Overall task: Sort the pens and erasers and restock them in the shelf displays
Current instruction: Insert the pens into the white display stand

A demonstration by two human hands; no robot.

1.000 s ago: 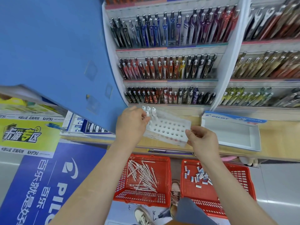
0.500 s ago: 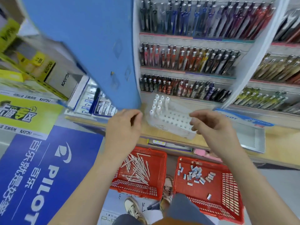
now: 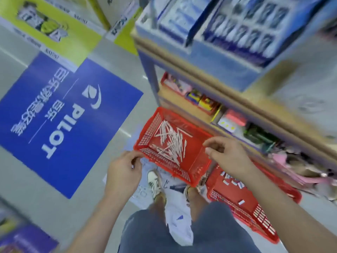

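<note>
Pens (image 3: 171,141): loose pile of thin white sticks lying criss-cross inside the red pen basket (image 3: 149,130), mostly toward its far-left half.
Pen basket: on the floor below the viewer; the landmark for every line below.
Erasers (image 3: 233,181): small white pieces scattered in a second red basket (image 3: 264,218), just right of and nearer than the pen basket; the two baskets overlap in view.
Left hand (image 3: 122,172): at the pen basket's near-left corner; fingers (image 3: 134,158) curled with tips at the rim, and blur hides whether they grasp it – cannot tell.
Right hand (image 3: 229,157): over the pen basket's right rim; fingers (image 3: 215,142) loosely bent and spread, released, holding nothing.
Shelf unit (image 3: 209,83): beyond and right of the pen basket – boxed stock on top, mixed coloured packs on the lower level, all blurred.
Floor sign (image 3: 63,114): blue, lettered PILOT, left of the pen basket.
Shoe (image 3: 155,181): white, just nearer than the pen basket.
</note>
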